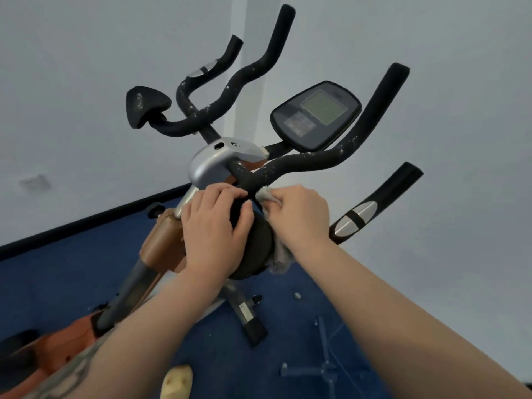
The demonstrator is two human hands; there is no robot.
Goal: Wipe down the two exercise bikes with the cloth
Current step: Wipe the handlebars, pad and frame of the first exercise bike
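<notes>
An orange and grey exercise bike [161,240] stands in front of me, with black foam handlebars [302,165] flecked with white and a dark console [316,116] on top. My left hand [216,228] curls over a round black pad [256,249] below the handlebar stem. My right hand [299,217] grips a grey cloth [280,254] and presses it against the right side of that pad; a tuft of the cloth shows above my knuckles. A second black grip with a silver sensor [357,218] juts out on the right. Only one bike is plainly in view.
Blue carpet [72,283] covers the floor, meeting white walls [460,139] at a dark skirting. The bike's foot bar [247,315] lies below my hands. A blue metal frame [325,367] lies on the floor at lower right. Small debris [297,295] and a pale shoe tip [177,381] are nearby.
</notes>
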